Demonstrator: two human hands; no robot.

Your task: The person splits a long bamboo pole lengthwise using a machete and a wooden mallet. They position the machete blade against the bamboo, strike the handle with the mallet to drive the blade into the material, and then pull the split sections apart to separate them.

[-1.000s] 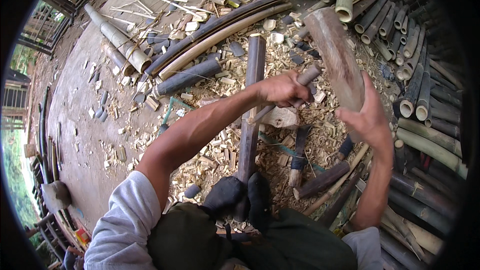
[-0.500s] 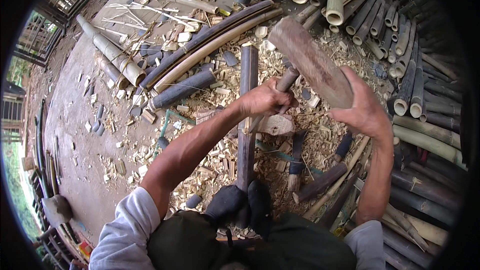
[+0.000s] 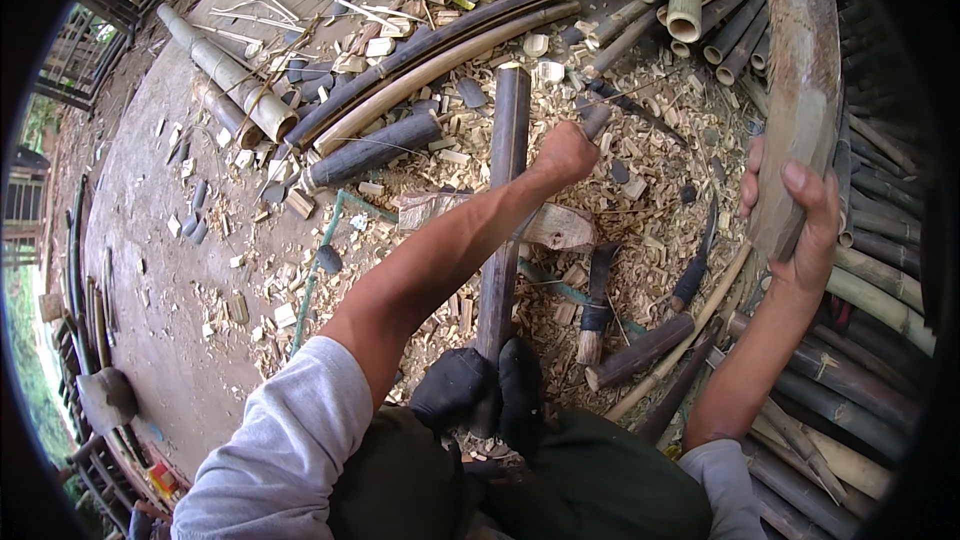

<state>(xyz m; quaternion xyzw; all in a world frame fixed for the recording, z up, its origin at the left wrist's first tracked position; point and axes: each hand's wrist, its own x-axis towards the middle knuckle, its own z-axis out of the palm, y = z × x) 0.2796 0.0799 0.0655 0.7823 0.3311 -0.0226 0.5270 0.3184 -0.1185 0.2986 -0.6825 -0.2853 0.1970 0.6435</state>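
My left hand (image 3: 568, 152) is wrapped round the wooden handle (image 3: 597, 120) of a chisel-like tool. Its thin blade slants down to a dark bamboo pole (image 3: 495, 305), partly hidden by my wrist. The pole runs away from me over a pale wooden block (image 3: 560, 228); its near end lies between my two black-covered feet (image 3: 455, 388). Off to the right, my right hand (image 3: 805, 205) grips the lower end of a thick, worn wooden club (image 3: 800, 70), raised almost upright and apart from the chisel-like tool.
Right of the pole lie a knife with a wrapped handle (image 3: 593, 315), a curved blade (image 3: 695, 275) and a short dark bamboo piece (image 3: 640, 352). Bamboo poles (image 3: 870, 280) are stacked along the right. Split bamboo lengths (image 3: 430, 65) and wood chips (image 3: 390, 285) lie on the floor.
My right hand has swung the club away to the right and more upright. My left hand has turned on the handle and shifted slightly up and right.
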